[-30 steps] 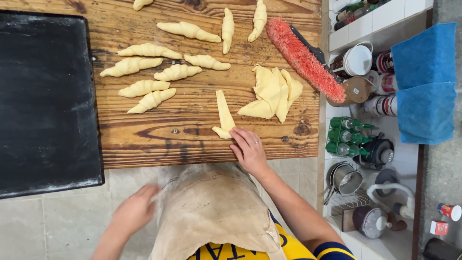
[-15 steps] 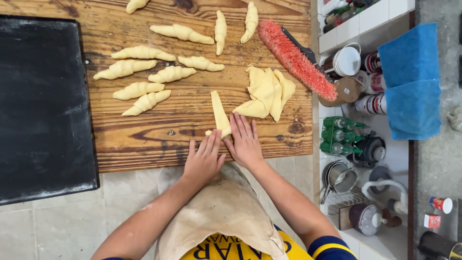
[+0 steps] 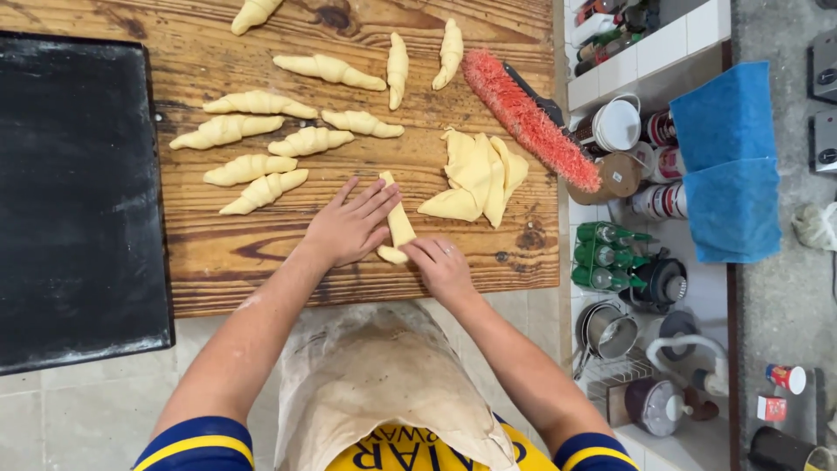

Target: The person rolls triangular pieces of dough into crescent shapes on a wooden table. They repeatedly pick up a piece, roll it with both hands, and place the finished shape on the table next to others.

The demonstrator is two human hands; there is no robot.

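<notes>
Nearest to the camera, a tan apron (image 3: pixel 384 384) is seen, and its lower part is cut off by the bottom edge. Two bare arms are stretched out from it over the wooden board (image 3: pixel 261 262). The left hand (image 3: pixel 349 228) is laid flat, with the fingers spread wide, on the left side of a long piece of dough (image 3: pixel 399 222). The near end of the dough is touched by the fingertips of the right hand (image 3: pixel 445 266), which is bent a little; nothing is held tight by either hand. The lower part of the dough is partly hidden by the fingers, so it cannot be told how far it is rolled. The dough is placed near the front edge of the board, a little right of the middle. Just to its right, a pile of flat dough triangles (image 3: pixel 475 179) is stacked, and how many there are cannot be counted. To the left, rolled crescents (image 3: pixel 253 166) are lined up in rows. A dark baking tray (image 3: pixel 74 201) is set beside the board, cut off at the left edge. Farther back, more crescents are laid, and one (image 3: pixel 253 13) is cut off at the top. A red brush (image 3: pixel 532 118) is laid on a slant at the right edge of the board.
</notes>
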